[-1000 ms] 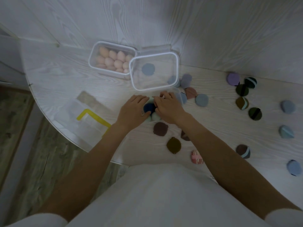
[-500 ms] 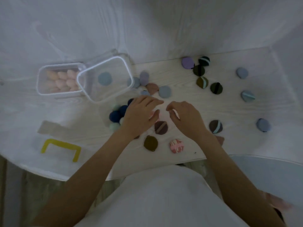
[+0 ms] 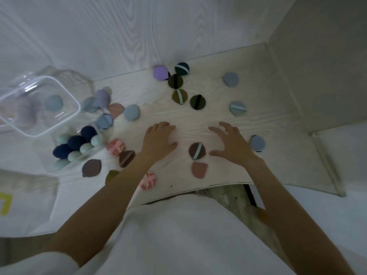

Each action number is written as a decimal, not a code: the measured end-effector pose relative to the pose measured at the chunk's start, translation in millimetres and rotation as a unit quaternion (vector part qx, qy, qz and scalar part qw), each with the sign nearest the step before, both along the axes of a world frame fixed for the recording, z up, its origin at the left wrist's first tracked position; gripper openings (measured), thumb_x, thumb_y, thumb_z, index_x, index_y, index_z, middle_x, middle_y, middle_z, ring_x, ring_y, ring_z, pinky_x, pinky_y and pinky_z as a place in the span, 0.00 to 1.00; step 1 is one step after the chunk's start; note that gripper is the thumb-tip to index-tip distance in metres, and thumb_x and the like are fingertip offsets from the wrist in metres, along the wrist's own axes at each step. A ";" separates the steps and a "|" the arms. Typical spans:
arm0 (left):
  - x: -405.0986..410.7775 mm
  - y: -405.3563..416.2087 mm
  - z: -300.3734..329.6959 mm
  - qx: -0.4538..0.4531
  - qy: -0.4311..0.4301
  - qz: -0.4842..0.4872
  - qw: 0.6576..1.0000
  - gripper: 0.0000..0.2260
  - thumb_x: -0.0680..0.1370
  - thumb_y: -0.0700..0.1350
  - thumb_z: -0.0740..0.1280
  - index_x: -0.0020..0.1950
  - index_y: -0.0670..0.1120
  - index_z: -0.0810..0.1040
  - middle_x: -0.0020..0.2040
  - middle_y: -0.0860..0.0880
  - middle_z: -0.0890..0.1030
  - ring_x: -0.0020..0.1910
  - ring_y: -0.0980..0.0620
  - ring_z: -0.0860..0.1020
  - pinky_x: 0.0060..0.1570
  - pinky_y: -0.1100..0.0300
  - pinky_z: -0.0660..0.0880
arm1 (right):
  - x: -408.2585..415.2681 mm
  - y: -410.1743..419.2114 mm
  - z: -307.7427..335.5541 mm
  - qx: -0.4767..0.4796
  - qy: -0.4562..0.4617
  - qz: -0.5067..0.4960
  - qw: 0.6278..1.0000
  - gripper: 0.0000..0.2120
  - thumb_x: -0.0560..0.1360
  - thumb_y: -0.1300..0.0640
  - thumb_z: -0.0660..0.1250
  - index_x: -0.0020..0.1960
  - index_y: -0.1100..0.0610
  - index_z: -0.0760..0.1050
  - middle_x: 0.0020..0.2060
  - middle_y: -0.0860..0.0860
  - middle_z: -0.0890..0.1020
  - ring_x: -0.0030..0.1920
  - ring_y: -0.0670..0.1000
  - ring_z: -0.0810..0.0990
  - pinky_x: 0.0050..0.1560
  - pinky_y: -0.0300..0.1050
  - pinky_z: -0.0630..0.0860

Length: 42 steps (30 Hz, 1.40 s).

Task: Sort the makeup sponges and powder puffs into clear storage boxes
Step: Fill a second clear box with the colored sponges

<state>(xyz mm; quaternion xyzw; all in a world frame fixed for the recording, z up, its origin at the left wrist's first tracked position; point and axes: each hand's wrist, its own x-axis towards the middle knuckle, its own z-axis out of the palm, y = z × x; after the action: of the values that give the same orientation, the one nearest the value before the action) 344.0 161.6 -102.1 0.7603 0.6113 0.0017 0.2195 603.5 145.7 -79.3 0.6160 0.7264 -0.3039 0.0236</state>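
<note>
Round powder puffs lie scattered over the pale wooden table (image 3: 218,120). A brown puff with a light blue strap (image 3: 197,150) lies between my hands, and a pink puff (image 3: 199,170) sits just below it. My right hand (image 3: 231,144) hovers with fingers spread beside the brown puff, holding nothing. My left hand (image 3: 158,140) is relaxed and empty over the table. A clear storage box (image 3: 65,92) at the left holds one blue puff (image 3: 53,103). Dark blue and mint makeup sponges (image 3: 77,145) sit in a low clear container (image 3: 46,164) near it.
More puffs lie further back: purple (image 3: 160,73), dark green (image 3: 181,68), olive (image 3: 179,96), grey-blue (image 3: 230,79). A blue puff (image 3: 257,143) sits right of my right hand. A white bag with a yellow mark (image 3: 21,197) is at bottom left. Walls close the back and right.
The view has swung to the right. Both hands left the sponge pile and moved right; my right hand now spreads beside the brown strapped puff.
</note>
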 end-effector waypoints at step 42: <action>-240.8 -76.1 23.8 0.104 -0.021 0.267 0.958 0.24 0.74 0.57 0.56 0.63 0.44 0.75 0.63 0.44 0.75 0.59 0.43 0.73 0.56 0.49 0.70 | -343.7 76.4 36.5 0.156 0.277 0.168 0.933 0.11 0.70 0.65 0.67 0.51 0.57 0.76 0.58 0.56 0.67 0.49 0.46 0.70 0.46 0.30 0.72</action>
<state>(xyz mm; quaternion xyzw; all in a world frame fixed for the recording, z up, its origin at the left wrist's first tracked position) 103.2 85.4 -78.3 0.5875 0.7840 0.1398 0.1438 259.8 222.1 -42.8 0.3722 0.8352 -0.3368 -0.2245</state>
